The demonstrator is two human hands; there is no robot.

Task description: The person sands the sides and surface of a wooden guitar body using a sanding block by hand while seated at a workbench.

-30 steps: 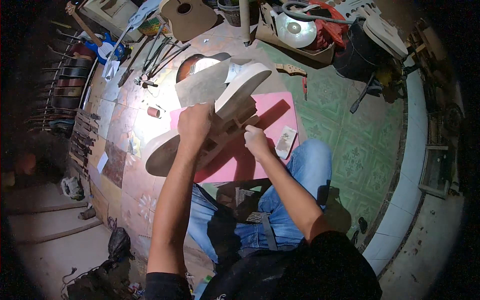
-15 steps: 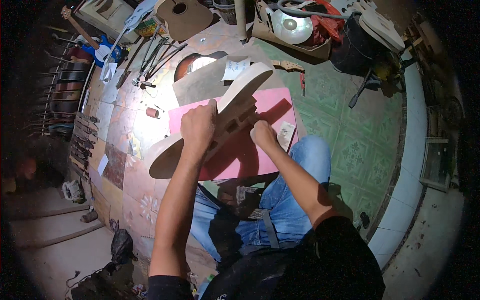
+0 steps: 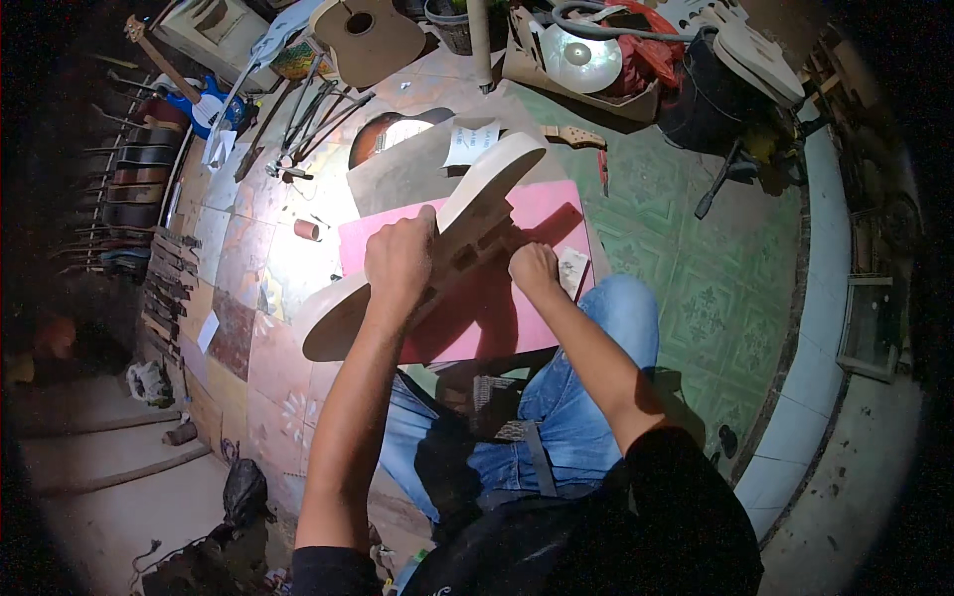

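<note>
My left hand (image 3: 400,254) is closed round the waist of a pale, unpainted wooden guitar body (image 3: 493,181), which it holds tilted on edge. The face turned toward me lies in shadow and has rectangular cavities cut into it. Beside that shaded face, my right hand (image 3: 534,267) is curled into a fist; whatever is in its fingers is hidden. Under the guitar body lies a pink board (image 3: 558,204) in front of my folded legs. A small whitish block (image 3: 572,272) rests on the board, between my right hand and my knee.
Beyond the board are a grey sheet (image 3: 378,187), a sunburst guitar (image 3: 373,137) and a guitar neck (image 3: 576,136). A brown sandpaper roll (image 3: 306,229) and clamps (image 3: 288,170) lie on the left floor. A black bucket (image 3: 696,104) and a cardboard box (image 3: 636,103) stand far right.
My right hand has shifted slightly to the right, a little away from the guitar body. The left hand keeps its hold, and the body's tilt looks nearly the same.
</note>
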